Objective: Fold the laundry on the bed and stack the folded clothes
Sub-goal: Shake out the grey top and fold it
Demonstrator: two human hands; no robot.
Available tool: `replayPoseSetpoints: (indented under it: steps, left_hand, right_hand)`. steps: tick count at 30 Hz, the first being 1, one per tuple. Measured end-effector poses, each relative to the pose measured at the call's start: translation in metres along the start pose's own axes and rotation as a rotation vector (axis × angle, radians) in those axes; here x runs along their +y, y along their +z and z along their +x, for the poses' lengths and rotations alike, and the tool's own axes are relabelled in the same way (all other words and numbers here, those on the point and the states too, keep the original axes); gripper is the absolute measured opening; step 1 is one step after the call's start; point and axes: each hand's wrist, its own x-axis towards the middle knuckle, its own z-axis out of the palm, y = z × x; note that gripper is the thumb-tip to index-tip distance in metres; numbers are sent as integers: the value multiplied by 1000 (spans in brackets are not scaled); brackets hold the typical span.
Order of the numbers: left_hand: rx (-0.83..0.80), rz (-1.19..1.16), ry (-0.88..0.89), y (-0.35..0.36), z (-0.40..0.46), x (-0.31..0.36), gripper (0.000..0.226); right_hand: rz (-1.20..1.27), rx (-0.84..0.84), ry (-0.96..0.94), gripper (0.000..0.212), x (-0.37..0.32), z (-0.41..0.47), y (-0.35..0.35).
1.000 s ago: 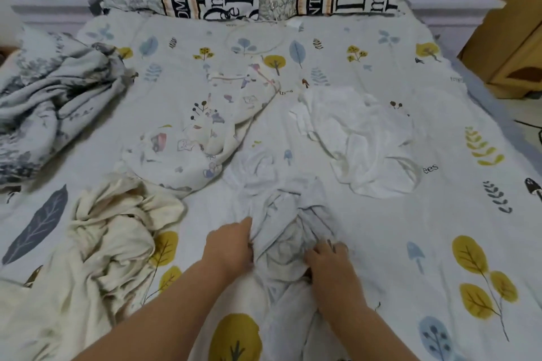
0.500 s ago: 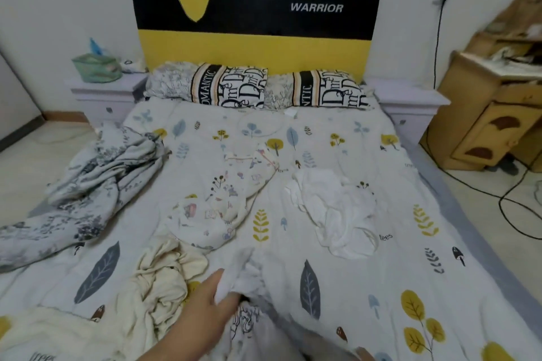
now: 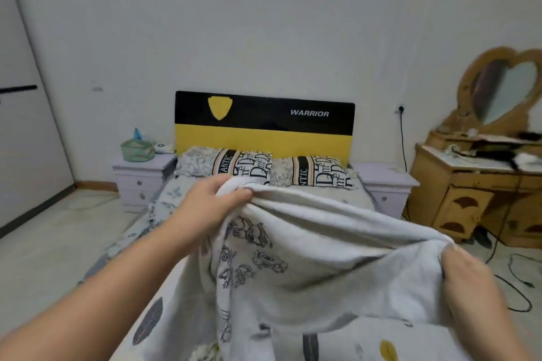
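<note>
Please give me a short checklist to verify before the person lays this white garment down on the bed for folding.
1. Left hand grips the white printed garment: ok.
2. Right hand grips its other edge: ok.
3. Garment spread flat between the hands: not ok, it sags and bunches.
4. Garment lifted off the bed: cannot tell, lower part out of frame.
5. Bed space ahead is free: cannot tell, the garment hides it.

Bed [image 3: 390,346] mostly behind garment [image 3: 322,243]
</note>
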Motion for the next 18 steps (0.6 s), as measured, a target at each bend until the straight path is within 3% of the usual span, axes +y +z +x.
replayPoseSetpoints:
  steps: [2,5,7,10,14,18]
  left_hand:
    - [21,124,72,-26,-3,25,8]
    - [128,696,337,-55,-4,45,15]
    - [182,856,385,-70,-7,51,17]
    - [205,729,289,-87,-13,53,15]
    - [96,555,145,-102,-23,55,15]
    - [94,111,18,-107,-30,61,25]
  right_hand:
    - [76,21,-56,26,-34,-2,-18]
    - [63,53,-207,26,-72,-9,-37]
    - [38,124,-269,26,-98,-10,-48]
    - [5,155,-315,30,-120,-10,-61]
    - [32,170,-273,27,-128,-10,-70]
    - [-29,172,-308,24,-122,-15,-79]
